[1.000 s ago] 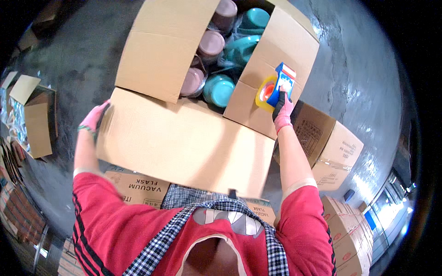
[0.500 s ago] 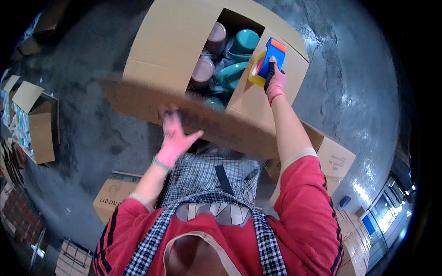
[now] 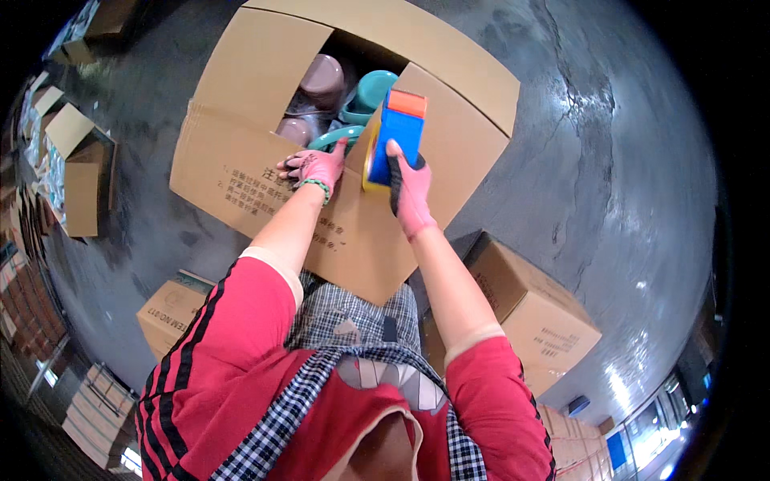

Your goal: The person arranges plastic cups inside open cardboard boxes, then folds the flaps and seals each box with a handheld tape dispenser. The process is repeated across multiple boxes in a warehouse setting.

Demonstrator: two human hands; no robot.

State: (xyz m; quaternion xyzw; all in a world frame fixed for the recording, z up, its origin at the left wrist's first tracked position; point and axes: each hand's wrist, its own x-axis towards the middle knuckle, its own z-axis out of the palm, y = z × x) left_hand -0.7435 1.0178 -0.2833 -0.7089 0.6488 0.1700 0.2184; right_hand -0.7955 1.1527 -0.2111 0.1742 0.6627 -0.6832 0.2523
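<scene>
A big cardboard carton (image 3: 265, 52) stands before me, its side flaps folded inward with a gap between them. Mauve pots (image 3: 323, 76) and teal pots (image 3: 375, 90), partly wrapped in clear plastic, show in that gap. The near flap (image 3: 365, 256), printed with dark lettering, lies folded over the carton's front. Pressing on that flap's inner edge is my left hand (image 3: 314, 166) in a pink glove, fingers spread. My right hand (image 3: 411, 188), gloved in pink and black, grips a blue tape dispenser (image 3: 401, 132) with an orange top and a yellow roll, above the right flap.
A closed carton (image 3: 533, 313) stands on the concrete floor to the lower right, and a smaller one (image 3: 172, 313) to the lower left. Farther left is an open carton (image 3: 84, 180) with plastic-wrapped contents. Stacked cartons (image 3: 100, 413) line the lower left edge.
The near flap has swung up and inward onto the carton. My left hand has moved up onto it. My right hand has brought the tape dispenser to the left and nearer.
</scene>
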